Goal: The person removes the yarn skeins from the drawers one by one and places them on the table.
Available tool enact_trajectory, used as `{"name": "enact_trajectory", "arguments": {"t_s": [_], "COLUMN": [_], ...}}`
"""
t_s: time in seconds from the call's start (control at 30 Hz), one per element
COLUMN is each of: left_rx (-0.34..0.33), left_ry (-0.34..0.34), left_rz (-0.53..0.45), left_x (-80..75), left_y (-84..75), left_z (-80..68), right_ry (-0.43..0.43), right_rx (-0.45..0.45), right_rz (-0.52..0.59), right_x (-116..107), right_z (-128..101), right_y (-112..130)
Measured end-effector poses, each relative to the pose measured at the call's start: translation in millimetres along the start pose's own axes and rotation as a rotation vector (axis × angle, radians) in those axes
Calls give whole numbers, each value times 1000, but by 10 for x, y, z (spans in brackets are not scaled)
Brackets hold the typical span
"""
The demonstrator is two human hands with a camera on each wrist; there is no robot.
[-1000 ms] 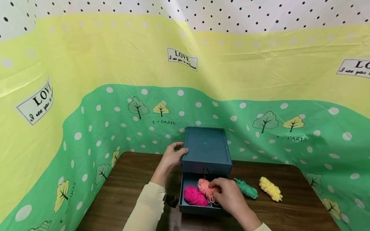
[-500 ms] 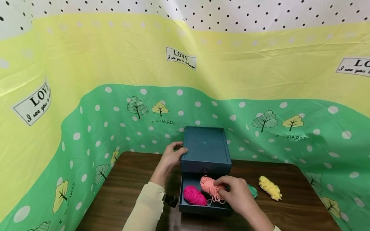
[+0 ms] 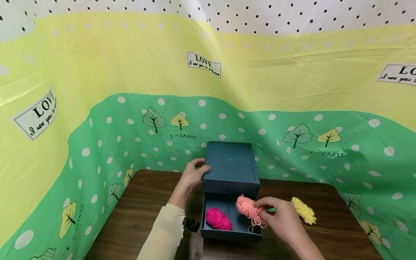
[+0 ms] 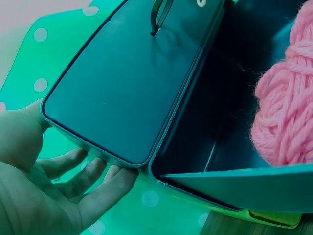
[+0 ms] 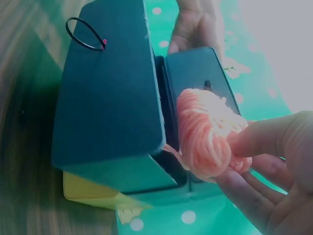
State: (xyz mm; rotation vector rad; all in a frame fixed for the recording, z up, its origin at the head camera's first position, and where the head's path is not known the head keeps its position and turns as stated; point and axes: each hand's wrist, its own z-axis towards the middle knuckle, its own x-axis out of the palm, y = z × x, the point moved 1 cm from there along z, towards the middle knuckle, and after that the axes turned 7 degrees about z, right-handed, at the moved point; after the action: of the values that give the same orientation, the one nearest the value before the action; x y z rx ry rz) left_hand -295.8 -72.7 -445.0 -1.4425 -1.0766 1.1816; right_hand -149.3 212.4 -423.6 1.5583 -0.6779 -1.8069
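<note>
My right hand (image 3: 282, 216) pinches a coral skein of yarn (image 3: 247, 207) between thumb and fingers, over the right side of a pulled-out drawer (image 3: 230, 235). Loose loops dangle from the skein toward the drawer's right wall. A magenta skein (image 3: 218, 219) lies inside the drawer at the left. My left hand (image 3: 191, 175) touches the left side of the dark blue drawer box (image 3: 230, 162), thumb over its top edge. In the left wrist view, the fingertips (image 4: 115, 176) rest loosely against the box's side.
A yellow skein (image 3: 303, 210) lies on the brown wooden table (image 3: 146, 202) to the right. Of a green skein (image 3: 271, 209), only a bit shows behind my right hand. A black loop pull (image 5: 84, 34) sticks out of the drawer front. A patterned curtain (image 3: 97, 144) surrounds the table.
My right hand has lifted the coral skein and carried it to the right, away from the magenta one. It now covers most of the green skein. My left hand stays in place.
</note>
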Motion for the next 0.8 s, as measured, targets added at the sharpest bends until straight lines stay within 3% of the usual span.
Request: {"name": "enact_trajectory", "arguments": {"t_s": [0.37,0.8], "left_rx": [6,10], "left_ry": [-5,-4], "left_rz": [23,10], "left_x": [3,13], "left_y": [-2,-3], "left_z": [10,0], "right_ry": [-139,-106], "right_rx": [-102,64], "right_rz": [-101,-131], "right_x": [-233,-297], "right_z": [-56,-56], "right_y": [-179,-574]}}
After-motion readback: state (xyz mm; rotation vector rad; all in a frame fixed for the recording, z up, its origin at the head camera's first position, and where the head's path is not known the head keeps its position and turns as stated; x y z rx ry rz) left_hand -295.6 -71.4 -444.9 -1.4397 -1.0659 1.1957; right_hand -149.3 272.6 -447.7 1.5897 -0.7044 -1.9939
